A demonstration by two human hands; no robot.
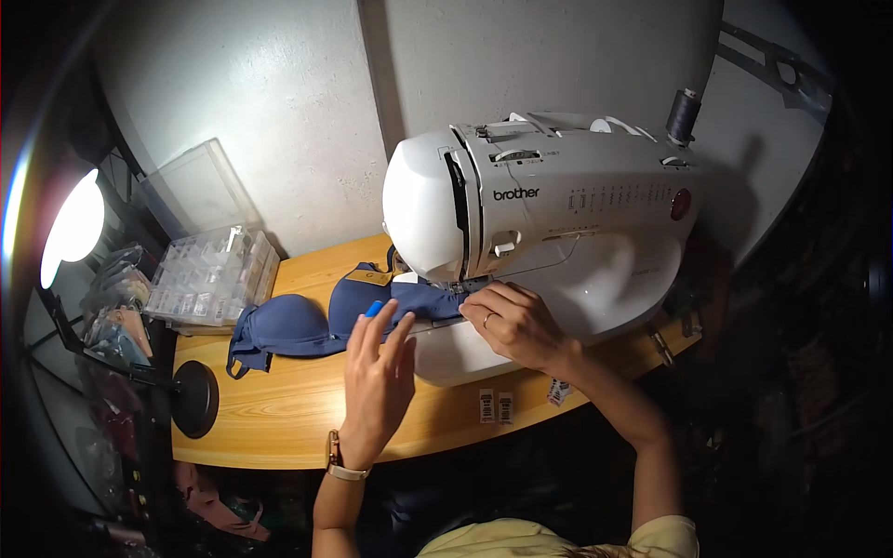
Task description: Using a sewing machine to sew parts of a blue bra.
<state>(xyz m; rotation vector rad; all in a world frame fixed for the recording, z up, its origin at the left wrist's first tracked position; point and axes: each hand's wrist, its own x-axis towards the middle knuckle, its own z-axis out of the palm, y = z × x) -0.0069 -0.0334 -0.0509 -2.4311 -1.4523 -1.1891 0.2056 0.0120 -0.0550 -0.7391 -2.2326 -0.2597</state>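
A blue bra (289, 324) lies across the table and onto the bed of a white Brother sewing machine (558, 195), one end of it beneath the needle area. My right hand (513, 324), with a ring, pinches the end of the bra's band beside the presser foot. My left hand (380, 370) is raised over the near side of the bra, its fingers apart, with a blue wrap (374, 308) on one fingertip; whether it touches the fabric is unclear. A tan tag (370, 277) lies on the nearer cup to the machine. The needle itself is hidden.
A clear compartment box (202, 279) stands at the back left, beside a lit lamp (73, 223) with a black round base (195, 399). Small printed labels (487, 406) lie along the table's front edge. A dark thread spool (682, 117) tops the machine. Plastic bags (118, 300) hang at the left.
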